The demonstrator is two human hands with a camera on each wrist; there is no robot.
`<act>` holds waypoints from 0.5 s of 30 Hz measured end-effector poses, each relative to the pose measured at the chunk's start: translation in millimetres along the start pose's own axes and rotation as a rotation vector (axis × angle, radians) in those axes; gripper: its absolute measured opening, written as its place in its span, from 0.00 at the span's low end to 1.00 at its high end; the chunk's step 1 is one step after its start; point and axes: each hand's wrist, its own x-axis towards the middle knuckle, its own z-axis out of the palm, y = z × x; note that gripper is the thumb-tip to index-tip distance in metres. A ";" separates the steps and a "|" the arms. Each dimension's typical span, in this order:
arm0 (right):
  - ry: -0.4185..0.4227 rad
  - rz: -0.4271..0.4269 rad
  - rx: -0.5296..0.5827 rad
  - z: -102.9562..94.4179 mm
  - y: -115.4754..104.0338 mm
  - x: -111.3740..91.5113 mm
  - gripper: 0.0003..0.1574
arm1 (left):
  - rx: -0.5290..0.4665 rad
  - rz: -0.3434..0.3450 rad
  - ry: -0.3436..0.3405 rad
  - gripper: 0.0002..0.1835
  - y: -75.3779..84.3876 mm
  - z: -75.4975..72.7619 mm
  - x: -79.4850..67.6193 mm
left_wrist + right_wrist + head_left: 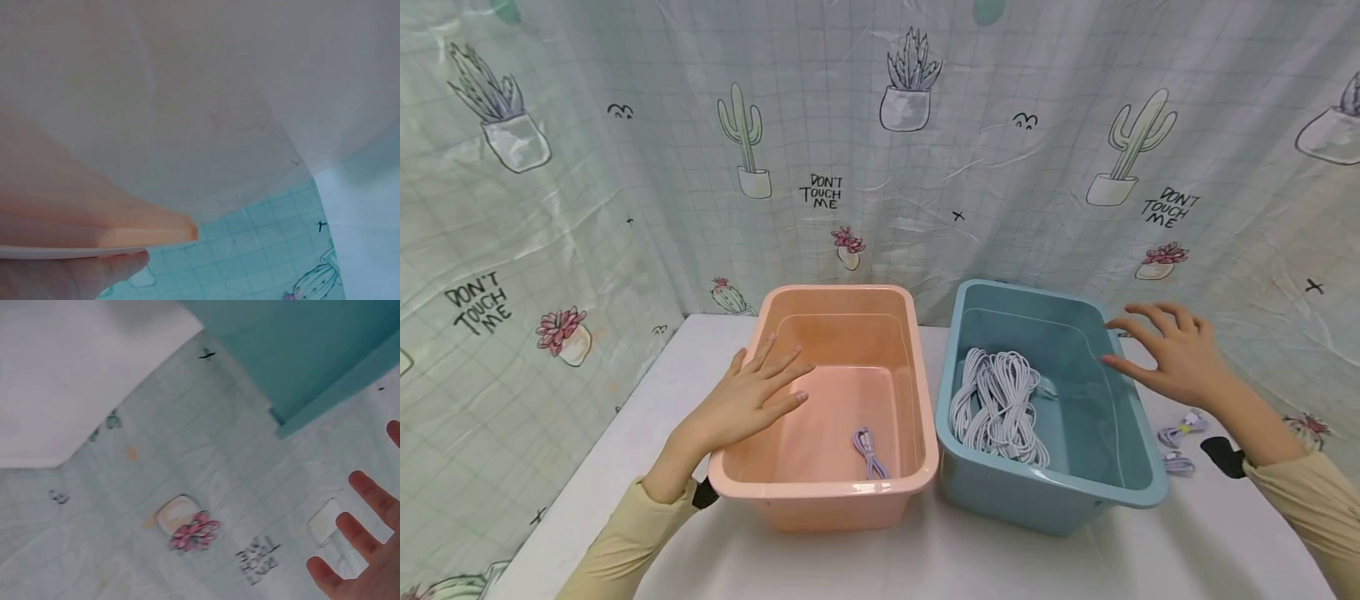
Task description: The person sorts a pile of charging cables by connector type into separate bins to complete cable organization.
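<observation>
My left hand point(741, 404) is at the left rim of a peach plastic bin point(827, 490), its fingers spread out over the inside. In the left wrist view fingers point(94, 272) lie along the edge of that bin; whether they touch is unclear. A small bundled lilac cable point(867, 452) lies on the bin's floor. To the right, my right hand point(1180, 354) hovers by the right rim of a blue-green bin point(1030, 492), with loosely bent fingers and nothing in its hold. Thick bundles of white cable point(1000, 404) fill the left part of that bin.
Beyond the blue-green bin's right side, a bundled cable with a yellow tie point(1183, 427) and another small cable bundle point(1177, 463) rest on the white table point(820, 567). A curtain point(685, 208) printed with cacti hangs behind and on both sides.
</observation>
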 end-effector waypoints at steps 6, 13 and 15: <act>-0.033 0.061 -0.014 15.3 24.3 -16.8 0.30 | -0.007 0.000 -0.003 0.27 0.4 0.8 0.4; -0.032 0.122 -0.005 35.6 51.9 -37.6 0.28 | -0.010 -0.008 -0.005 0.27 0.6 0.1 1.4; -0.048 0.144 -0.010 40.8 57.9 -44.1 0.28 | -0.015 -0.012 -0.006 0.27 0.2 -0.1 1.4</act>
